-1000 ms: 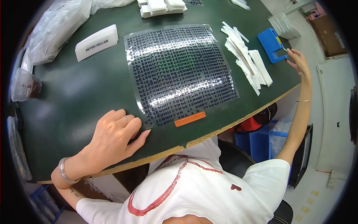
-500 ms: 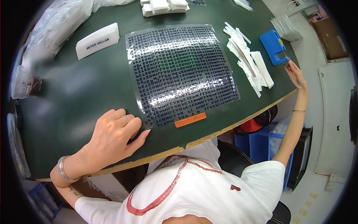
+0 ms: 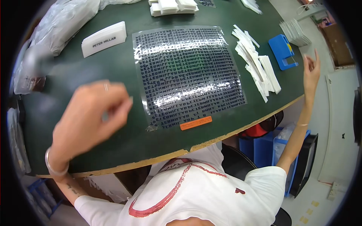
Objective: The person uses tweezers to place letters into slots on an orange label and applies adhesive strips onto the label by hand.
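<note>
My left hand [image 3: 92, 115], blurred, is raised left of the clear sheet [image 3: 188, 75] printed with rows of black lettering. Its fingers are curled toward the thumb; whatever they may hold cannot be made out. Over at the right edge of the table, my right hand [image 3: 312, 71] has its fingers apart and upright, with nothing visible in them. It is beside the blue tape dispenser [image 3: 279, 51], not touching it. An orange strip [image 3: 196, 123] lies just below the sheet. White paper strips [image 3: 250, 56] are piled between sheet and dispenser.
A white stack of labels reading PETER MILLAR [image 3: 103, 39] stands at the upper left. Behind the sheet are white stacks [image 3: 173, 6]. Plastic wrapping [image 3: 68, 22] and a cup with dark contents [image 3: 30, 83] are at the left. More white pieces [image 3: 295, 32] stand behind the dispenser.
My left hand has lifted from the sheet's lower left corner and moved up and left. My right hand has come away from the dispenser, its fingers now raised. The view has shifted slightly.
</note>
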`<state>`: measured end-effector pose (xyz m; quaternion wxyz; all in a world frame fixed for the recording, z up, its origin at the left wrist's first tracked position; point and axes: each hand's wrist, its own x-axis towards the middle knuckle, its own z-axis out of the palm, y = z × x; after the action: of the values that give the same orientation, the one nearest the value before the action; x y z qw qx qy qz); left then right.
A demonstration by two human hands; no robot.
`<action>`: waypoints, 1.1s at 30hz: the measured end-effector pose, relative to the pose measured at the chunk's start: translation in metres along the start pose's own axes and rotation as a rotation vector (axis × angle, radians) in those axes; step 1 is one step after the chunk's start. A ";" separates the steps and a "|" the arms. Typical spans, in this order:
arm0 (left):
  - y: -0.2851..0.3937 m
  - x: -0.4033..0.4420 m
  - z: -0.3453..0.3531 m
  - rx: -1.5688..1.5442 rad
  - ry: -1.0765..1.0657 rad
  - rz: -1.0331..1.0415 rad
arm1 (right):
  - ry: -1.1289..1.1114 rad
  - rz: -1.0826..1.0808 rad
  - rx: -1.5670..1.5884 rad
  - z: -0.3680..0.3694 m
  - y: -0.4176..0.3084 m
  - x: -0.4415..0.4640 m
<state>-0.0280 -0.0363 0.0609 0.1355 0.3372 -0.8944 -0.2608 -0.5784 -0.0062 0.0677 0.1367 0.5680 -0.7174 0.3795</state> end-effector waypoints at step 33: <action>-0.070 0.040 0.035 -0.048 0.393 -0.127 | -0.807 -0.890 0.595 0.201 -0.297 -0.049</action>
<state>-0.0349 -0.0944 -0.0044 0.2986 0.4340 -0.8213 -0.2190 -0.2422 -0.1321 0.0170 -0.1611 0.9206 -0.2742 0.2266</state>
